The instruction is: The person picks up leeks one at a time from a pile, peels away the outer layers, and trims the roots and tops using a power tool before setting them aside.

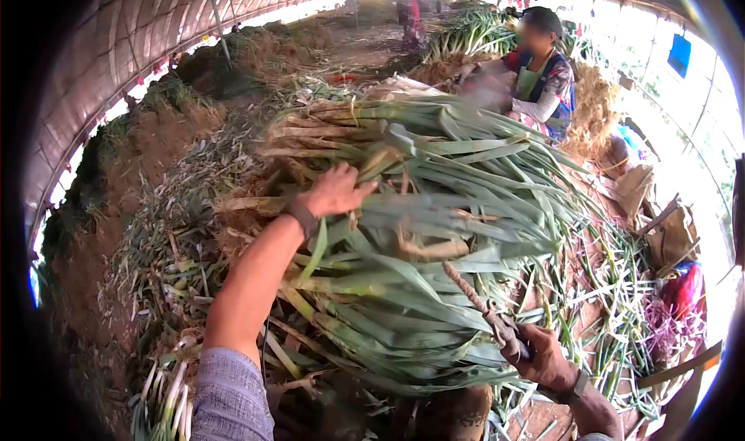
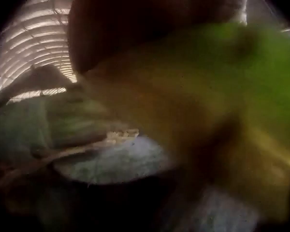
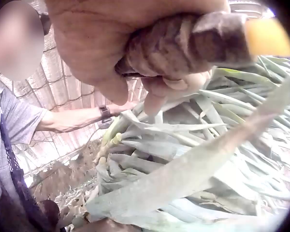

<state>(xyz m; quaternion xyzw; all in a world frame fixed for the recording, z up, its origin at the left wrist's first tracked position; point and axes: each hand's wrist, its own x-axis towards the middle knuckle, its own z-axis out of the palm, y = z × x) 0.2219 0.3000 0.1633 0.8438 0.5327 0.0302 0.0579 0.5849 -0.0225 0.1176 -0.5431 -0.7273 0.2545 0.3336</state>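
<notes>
A big bundle of long green leeks (image 1: 434, 231) lies across my lap in the head view, its leaves fanning to the right. My left hand (image 1: 334, 191) lies on top of the bundle near its far left side, fingers curled into the leaves (image 3: 183, 164). A twisted brown rope (image 1: 473, 294) runs over the leaves to my right hand (image 1: 543, 356), which grips its end (image 3: 183, 43) at the bundle's near right edge. The left wrist view is a blur of green and dark.
Another person (image 1: 543, 76) sits behind the bundle at the back right. Soil mounds (image 1: 155, 138) and leaf trimmings cover the left side. Loose leeks (image 1: 163, 394) lie at my lower left, and more leeks (image 1: 466, 30) are piled far back. The tunnel roof (image 1: 132, 22) arches overhead.
</notes>
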